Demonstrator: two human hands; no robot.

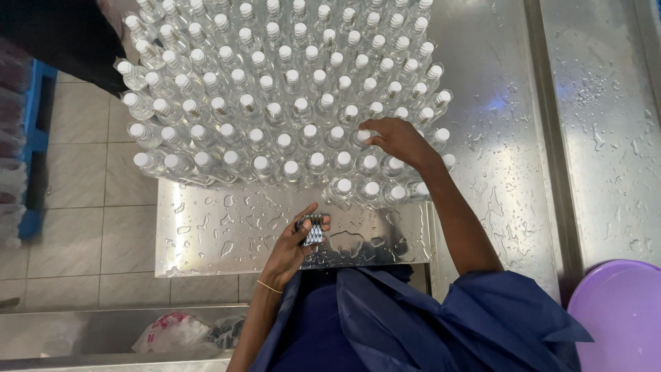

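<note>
- I'm standing over a wet stainless steel table (227, 241), shiny and covered in water droplets, kind of mirror-like.
- My left hand (292, 244) is wrapping around a small stamp block (312, 230), a chunky little rectangle with a dark frame and a pale diamond-patterned face. Fingers are curling over it, thumb pressing on top, so a firm closed grip.
- The block's long axis is running roughly away from me toward the bottles, patterned face tilting up at the camera. It's hovering just above the bare front strip of the table, near the front row.
- My right hand (399, 141) is reaching into the clear plastic bottles (275, 96), fingers bent and loosely spread, fingertips touching a white cap (363, 136). Not clamped on anything that I can tell.
- The bottles are all standing upright, packed in tight rows, smooth see-through bodies with round ribbed white caps.
- A smooth purple plastic basin (620, 310) is sitting off to my right.
</note>
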